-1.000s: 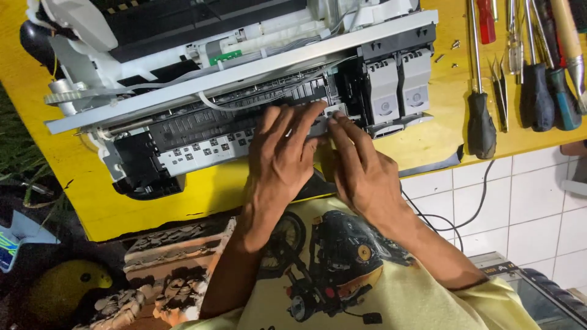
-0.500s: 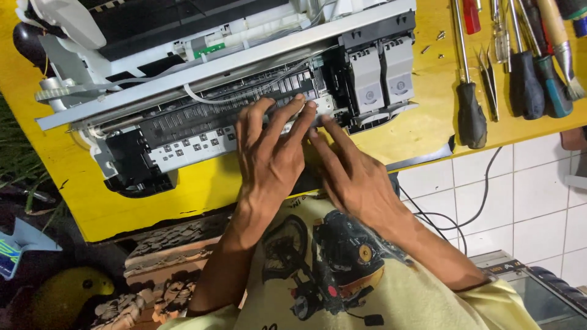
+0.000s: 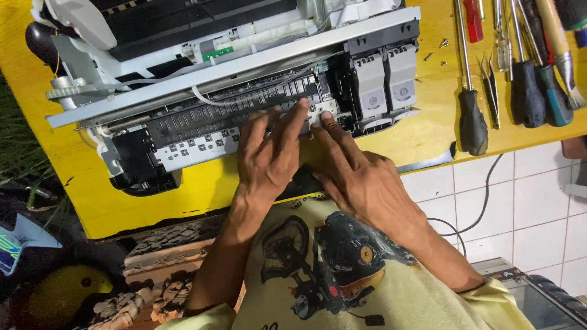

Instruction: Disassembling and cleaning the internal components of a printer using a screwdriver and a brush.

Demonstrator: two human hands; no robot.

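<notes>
Both hands flat on dismantled printer (image 3: 232,91), left hand (image 3: 269,153), right hand (image 3: 358,174), fingers spread, unmoved since before

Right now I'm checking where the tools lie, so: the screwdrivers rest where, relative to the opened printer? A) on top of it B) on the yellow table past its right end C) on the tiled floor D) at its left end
B: the screwdrivers lie on the yellow table, right of the opened printer.

Matt white and black plastic printer (image 3: 202,91) on a glossy yellow painted table (image 3: 428,128); metal-shafted screwdrivers (image 3: 468,73).
</notes>
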